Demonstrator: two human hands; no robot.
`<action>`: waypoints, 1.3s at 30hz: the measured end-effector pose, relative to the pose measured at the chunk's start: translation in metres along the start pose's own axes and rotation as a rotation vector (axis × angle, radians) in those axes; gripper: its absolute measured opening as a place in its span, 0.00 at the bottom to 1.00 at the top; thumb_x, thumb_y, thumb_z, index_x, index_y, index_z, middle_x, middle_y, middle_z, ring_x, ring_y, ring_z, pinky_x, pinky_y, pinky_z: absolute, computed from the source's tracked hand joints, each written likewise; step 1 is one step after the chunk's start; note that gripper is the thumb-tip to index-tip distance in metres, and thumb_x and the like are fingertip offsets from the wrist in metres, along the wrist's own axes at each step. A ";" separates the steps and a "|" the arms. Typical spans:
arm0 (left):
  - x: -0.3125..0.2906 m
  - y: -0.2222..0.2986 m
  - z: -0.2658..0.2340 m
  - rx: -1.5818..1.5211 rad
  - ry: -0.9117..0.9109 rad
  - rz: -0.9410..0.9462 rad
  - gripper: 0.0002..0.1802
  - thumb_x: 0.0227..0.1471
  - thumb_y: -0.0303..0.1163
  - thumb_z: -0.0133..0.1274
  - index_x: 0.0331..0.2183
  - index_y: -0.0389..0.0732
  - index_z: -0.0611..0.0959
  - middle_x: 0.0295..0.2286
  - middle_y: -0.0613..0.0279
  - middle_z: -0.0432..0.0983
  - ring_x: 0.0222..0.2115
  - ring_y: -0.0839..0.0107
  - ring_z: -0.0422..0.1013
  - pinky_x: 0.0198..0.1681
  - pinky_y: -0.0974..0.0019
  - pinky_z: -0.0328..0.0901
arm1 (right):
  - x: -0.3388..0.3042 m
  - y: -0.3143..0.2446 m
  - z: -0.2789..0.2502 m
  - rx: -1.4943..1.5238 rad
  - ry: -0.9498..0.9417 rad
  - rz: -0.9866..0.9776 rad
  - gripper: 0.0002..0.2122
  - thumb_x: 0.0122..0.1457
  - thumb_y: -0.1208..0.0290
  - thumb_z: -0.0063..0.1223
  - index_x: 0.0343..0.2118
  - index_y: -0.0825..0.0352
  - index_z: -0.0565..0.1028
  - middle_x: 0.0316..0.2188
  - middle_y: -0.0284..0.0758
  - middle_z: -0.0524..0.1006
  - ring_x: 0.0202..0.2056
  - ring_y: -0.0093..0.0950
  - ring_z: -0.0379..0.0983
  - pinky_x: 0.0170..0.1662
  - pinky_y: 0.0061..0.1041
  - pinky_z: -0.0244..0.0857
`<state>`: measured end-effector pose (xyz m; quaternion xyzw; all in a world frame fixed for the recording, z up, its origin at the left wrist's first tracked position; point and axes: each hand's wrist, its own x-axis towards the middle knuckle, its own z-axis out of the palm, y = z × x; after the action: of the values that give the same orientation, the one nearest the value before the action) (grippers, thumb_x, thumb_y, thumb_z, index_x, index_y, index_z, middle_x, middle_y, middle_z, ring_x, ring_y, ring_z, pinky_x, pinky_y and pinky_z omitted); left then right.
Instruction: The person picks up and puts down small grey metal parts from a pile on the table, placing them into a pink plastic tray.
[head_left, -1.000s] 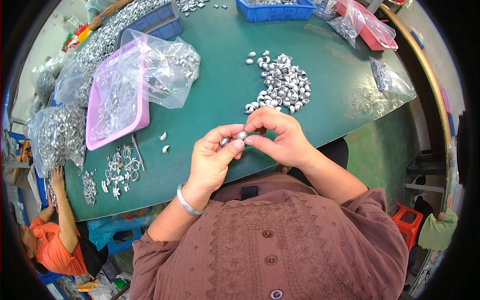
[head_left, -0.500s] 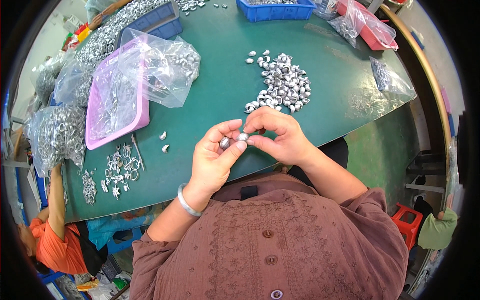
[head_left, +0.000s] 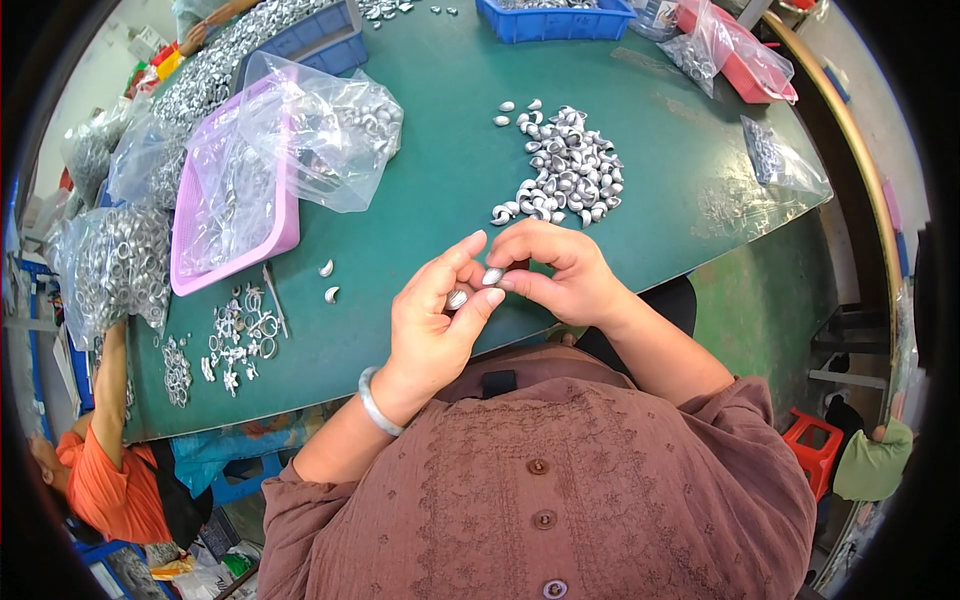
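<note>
Between the thumb and fingers of my right hand (head_left: 562, 270) is a small ridged silver metal piece (head_left: 493, 275), rounded like a shell. The tip of my left thumb lies right beside it. My left hand (head_left: 430, 315) is curled, with a second silver metal piece (head_left: 456, 299) held inside its fingers. Just beyond my hands, on the green table (head_left: 430, 130), lies a pile of similar curved silver pieces (head_left: 572, 165). Two more crescent-shaped pieces (head_left: 331, 295) lie to the left of my left hand.
A pink basket (head_left: 285, 225) with bagged metal parts stands on the left, near small castings (head_left: 240, 340) and a thin tool (head_left: 276, 302). Blue bins (head_left: 555, 25) and a red tray (head_left: 740, 75) stand far off. A person in orange (head_left: 115, 480) is at lower left.
The silver piece at my fingertips has turned to a more upright angle. My left hand has shifted slightly right, its fingers a little straighter. My right hand has hardly moved.
</note>
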<state>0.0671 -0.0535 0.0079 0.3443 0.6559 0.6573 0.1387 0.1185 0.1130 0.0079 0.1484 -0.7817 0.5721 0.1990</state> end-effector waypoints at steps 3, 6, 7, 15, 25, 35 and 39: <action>0.000 0.002 0.000 -0.120 -0.010 -0.051 0.25 0.43 0.19 0.52 0.46 0.35 0.69 0.26 0.69 0.67 0.23 0.87 0.57 0.26 0.84 0.55 | -0.001 0.001 -0.001 0.046 0.013 0.023 0.07 0.43 0.83 0.54 0.28 0.69 0.72 0.26 0.31 0.72 0.28 0.23 0.67 0.30 0.20 0.60; 0.000 0.000 -0.001 -0.175 -0.004 -0.092 0.24 0.43 0.19 0.52 0.45 0.34 0.69 0.27 0.69 0.68 0.24 0.87 0.59 0.27 0.84 0.56 | 0.000 0.000 0.000 0.057 0.021 0.020 0.07 0.43 0.82 0.54 0.28 0.69 0.72 0.26 0.31 0.72 0.28 0.22 0.67 0.29 0.20 0.60; 0.000 0.000 0.000 -0.219 0.009 -0.120 0.22 0.44 0.20 0.52 0.44 0.34 0.70 0.26 0.70 0.67 0.23 0.87 0.59 0.26 0.84 0.56 | 0.000 0.000 0.000 0.069 0.027 0.021 0.07 0.43 0.82 0.54 0.28 0.69 0.72 0.26 0.31 0.72 0.28 0.22 0.67 0.29 0.20 0.60; 0.003 0.006 -0.002 -0.396 0.050 -0.343 0.08 0.46 0.23 0.52 0.33 0.36 0.75 0.22 0.74 0.67 0.19 0.88 0.58 0.22 0.85 0.55 | -0.001 -0.002 -0.001 0.014 0.062 0.039 0.06 0.44 0.83 0.54 0.28 0.69 0.72 0.28 0.33 0.71 0.29 0.22 0.67 0.32 0.19 0.61; 0.008 0.004 -0.002 -0.489 0.049 -0.357 0.06 0.48 0.27 0.50 0.31 0.36 0.77 0.25 0.71 0.72 0.17 0.89 0.57 0.19 0.84 0.53 | -0.002 0.000 0.013 0.011 0.158 0.039 0.07 0.44 0.82 0.54 0.27 0.68 0.68 0.24 0.31 0.69 0.24 0.19 0.66 0.27 0.17 0.62; 0.011 0.005 -0.003 -0.520 0.037 -0.367 0.06 0.48 0.26 0.50 0.31 0.35 0.77 0.25 0.69 0.72 0.17 0.88 0.57 0.18 0.84 0.52 | -0.002 0.000 0.016 -0.022 0.175 0.029 0.08 0.43 0.83 0.55 0.26 0.68 0.68 0.23 0.31 0.69 0.24 0.20 0.66 0.27 0.18 0.62; 0.012 0.006 -0.002 -0.515 0.043 -0.370 0.06 0.48 0.26 0.50 0.32 0.35 0.77 0.24 0.70 0.72 0.17 0.88 0.57 0.18 0.84 0.52 | -0.001 -0.001 0.017 -0.049 0.192 -0.007 0.08 0.43 0.83 0.55 0.26 0.68 0.68 0.23 0.32 0.69 0.24 0.21 0.67 0.27 0.18 0.63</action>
<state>0.0588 -0.0481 0.0168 0.1588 0.5223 0.7724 0.3247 0.1173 0.0967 0.0035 0.0909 -0.7723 0.5635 0.2788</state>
